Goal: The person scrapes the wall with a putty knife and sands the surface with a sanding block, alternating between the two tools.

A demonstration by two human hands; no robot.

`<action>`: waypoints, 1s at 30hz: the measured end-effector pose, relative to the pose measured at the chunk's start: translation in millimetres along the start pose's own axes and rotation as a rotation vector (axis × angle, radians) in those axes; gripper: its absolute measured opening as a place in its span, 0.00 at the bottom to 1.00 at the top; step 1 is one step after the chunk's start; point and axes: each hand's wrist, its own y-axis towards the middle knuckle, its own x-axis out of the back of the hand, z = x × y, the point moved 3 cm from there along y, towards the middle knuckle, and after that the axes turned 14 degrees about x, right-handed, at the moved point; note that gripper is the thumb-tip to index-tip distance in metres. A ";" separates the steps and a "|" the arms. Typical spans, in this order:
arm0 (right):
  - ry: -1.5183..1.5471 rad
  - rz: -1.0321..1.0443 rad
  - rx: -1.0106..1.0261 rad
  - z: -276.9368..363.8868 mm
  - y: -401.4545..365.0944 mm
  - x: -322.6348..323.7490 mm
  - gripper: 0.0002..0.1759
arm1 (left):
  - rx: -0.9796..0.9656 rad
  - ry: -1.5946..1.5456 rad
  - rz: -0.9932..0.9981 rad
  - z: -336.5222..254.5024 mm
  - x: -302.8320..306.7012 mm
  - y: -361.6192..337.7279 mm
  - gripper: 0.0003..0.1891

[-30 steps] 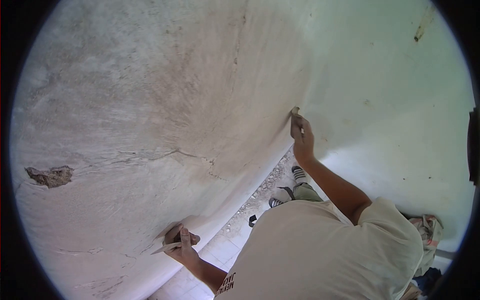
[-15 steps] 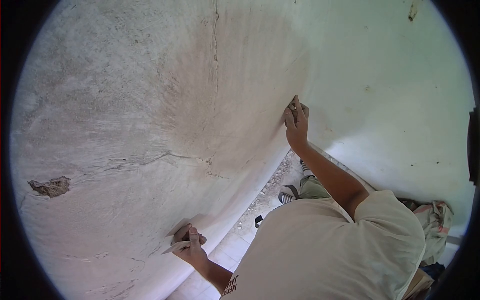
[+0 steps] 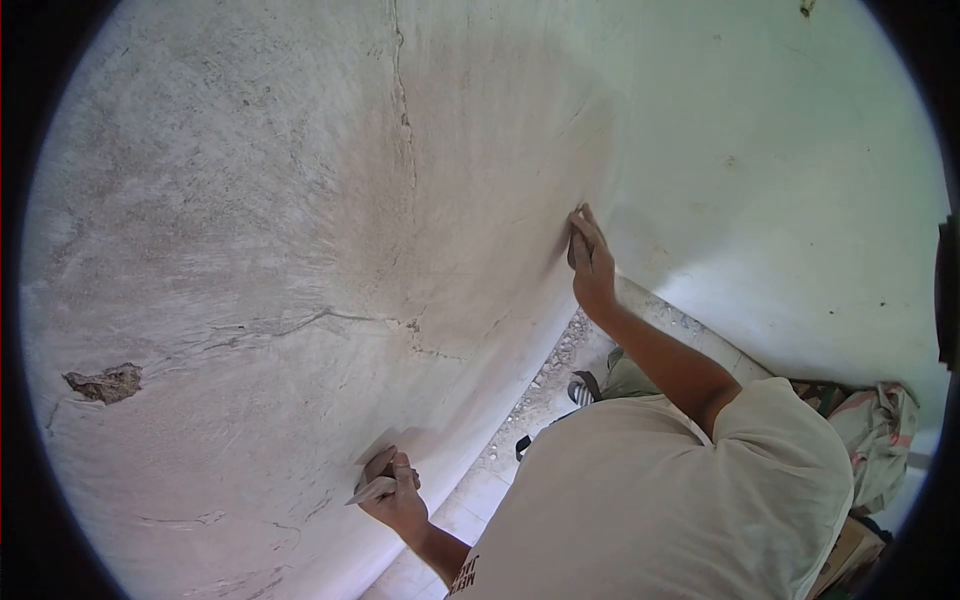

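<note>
My right hand (image 3: 592, 258) is pressed against the plastered wall (image 3: 480, 200) close to the corner. Its fingers are closed over a small grey pad (image 3: 574, 250), mostly hidden under them. Lower on the same wall, my left hand (image 3: 400, 492) grips a thin, pale flat piece (image 3: 372, 490) between thumb and fingers, with one pointed corner sticking out. The left fingertips are right at the wall surface. A crack (image 3: 335, 314) runs across the plaster between the two hands and the rough, greyer patch.
A broken hole (image 3: 105, 383) shows at the wall's left. The greenish side wall (image 3: 780, 190) meets it at the right. Rubble (image 3: 560, 350) lies along the tiled floor's edge near my sandalled foot (image 3: 582, 390). A crumpled sack (image 3: 878, 440) is behind my shoulder.
My right hand has moved slightly down the wall, its fingers now flatter over the pad. My left hand has shifted a little right. The view has tilted slightly.
</note>
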 end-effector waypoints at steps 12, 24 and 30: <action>0.082 -0.023 0.007 2.5 -13.1 -4.4 0.20 | 0.024 0.037 0.014 1.1 0.4 1.1 0.05; 0.113 0.221 -0.036 40.2 -76.5 -20.4 0.17 | 0.057 0.029 -0.012 0.3 -3.3 0.1 0.05; 0.133 0.113 -0.057 24.1 -57.4 -18.0 0.18 | 0.035 0.059 -0.016 2.9 -1.9 1.0 0.05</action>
